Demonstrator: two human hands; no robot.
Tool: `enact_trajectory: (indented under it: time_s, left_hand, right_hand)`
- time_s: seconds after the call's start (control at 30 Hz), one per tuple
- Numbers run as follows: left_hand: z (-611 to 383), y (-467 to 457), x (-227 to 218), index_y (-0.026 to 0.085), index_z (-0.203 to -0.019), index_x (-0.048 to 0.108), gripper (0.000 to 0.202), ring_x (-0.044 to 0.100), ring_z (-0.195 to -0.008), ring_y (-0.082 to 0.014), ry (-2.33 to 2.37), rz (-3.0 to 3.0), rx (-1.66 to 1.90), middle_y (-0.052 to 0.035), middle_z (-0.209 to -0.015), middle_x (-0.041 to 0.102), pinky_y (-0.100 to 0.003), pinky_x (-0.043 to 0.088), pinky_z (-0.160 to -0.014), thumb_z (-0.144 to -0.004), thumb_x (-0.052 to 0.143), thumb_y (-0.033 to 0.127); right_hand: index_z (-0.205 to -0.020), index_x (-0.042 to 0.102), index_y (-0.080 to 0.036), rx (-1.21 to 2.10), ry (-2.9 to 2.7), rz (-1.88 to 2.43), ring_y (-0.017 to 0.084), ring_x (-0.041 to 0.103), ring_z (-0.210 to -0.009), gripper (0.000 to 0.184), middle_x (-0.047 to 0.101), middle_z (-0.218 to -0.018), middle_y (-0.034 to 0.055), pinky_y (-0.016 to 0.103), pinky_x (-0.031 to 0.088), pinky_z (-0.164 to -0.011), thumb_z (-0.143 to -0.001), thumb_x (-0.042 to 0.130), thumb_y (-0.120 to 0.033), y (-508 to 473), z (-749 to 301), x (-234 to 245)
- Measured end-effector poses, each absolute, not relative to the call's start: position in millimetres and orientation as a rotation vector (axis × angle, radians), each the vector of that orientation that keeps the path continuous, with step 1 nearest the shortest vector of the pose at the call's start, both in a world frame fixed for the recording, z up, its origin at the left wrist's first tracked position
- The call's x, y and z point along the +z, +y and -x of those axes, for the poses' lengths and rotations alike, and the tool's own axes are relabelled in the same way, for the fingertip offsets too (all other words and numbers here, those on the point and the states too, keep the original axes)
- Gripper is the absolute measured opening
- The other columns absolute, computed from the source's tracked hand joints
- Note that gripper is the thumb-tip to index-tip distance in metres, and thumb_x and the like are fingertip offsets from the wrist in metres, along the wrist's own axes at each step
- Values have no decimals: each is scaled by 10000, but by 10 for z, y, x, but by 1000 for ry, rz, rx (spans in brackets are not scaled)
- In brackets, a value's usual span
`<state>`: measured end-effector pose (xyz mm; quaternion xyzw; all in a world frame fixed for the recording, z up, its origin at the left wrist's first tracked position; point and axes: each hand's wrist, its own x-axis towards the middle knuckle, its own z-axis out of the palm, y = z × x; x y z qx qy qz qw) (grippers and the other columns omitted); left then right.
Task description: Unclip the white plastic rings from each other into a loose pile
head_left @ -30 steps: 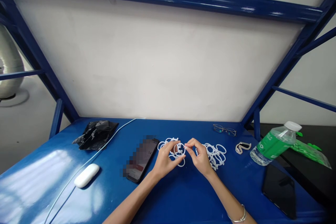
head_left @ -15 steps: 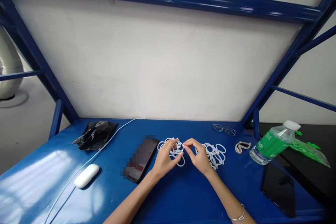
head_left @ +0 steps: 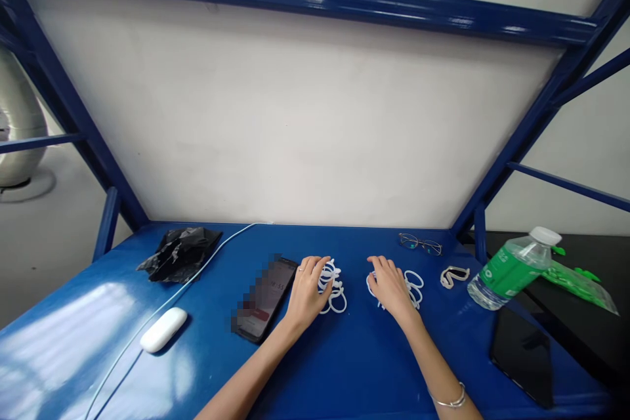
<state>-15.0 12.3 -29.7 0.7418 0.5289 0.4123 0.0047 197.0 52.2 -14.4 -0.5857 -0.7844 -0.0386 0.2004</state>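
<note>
Two piles of thin white rings lie on the blue table. Over the left pile (head_left: 337, 300) my left hand (head_left: 309, 290) is curved, thumb apart from the fingers; it covers part of the rings, and I cannot tell whether it touches them. My right hand (head_left: 388, 283) rests palm down over the right pile (head_left: 414, 283), its fingers spread loosely, hiding most of those rings. Neither hand visibly grips anything. Just left of my left hand lies a black phone (head_left: 268, 298) with its screen lit.
A black plastic bag (head_left: 180, 254), a white case (head_left: 163, 330) and a pale cable (head_left: 162, 308) are on the left. To the right are glasses (head_left: 420, 244), a small white looped item (head_left: 453, 276), a water bottle (head_left: 514, 269) and a dark tablet-like slab (head_left: 522, 356). Blue frame bars rise behind.
My hands have moved apart: the right one has gone from the pinched ring between the hands to the right pile. My left hand stays by the left pile, its hold opened.
</note>
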Motion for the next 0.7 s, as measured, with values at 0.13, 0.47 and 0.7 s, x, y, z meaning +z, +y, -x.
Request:
enact_trajectory:
  time_s: [0.13, 0.47, 0.7]
  left_hand:
    - [156, 148, -356, 213, -1198, 535, 374, 506, -1080, -290, 1779, -2314, 1245, -101, -1104, 572, -414, 456, -830, -827, 540, 174]
    - [165, 161, -430, 208, -1179, 553, 371, 483, -1099, -299, 1866, -2275, 1121, -106, -1124, 549, -428, 435, -838, -808, 578, 211]
    - [159, 152, -421, 199, -1189, 545, 379, 477, -1121, -303, 1866, -2276, 1104, -113, -1142, 541, -443, 436, -850, -813, 583, 223]
  right_hand:
    - [-1025, 599, -206, -167, -2266, 1743, 278, 588, -911, 249, 636, -976, 100, 344, 387, -718, -823, 485, -114, 528, -2000, -228]
    - [-979, 609, -219, -81, -2308, 1592, 227, 611, -900, 341, 667, -951, 62, 312, 370, -723, -825, 389, -9, 499, -1937, -108]
    - [-895, 614, -208, -19, -2118, 1429, 221, 624, -837, 245, 663, -906, 49, 315, 414, -704, -872, 394, -104, 483, -1902, -7]
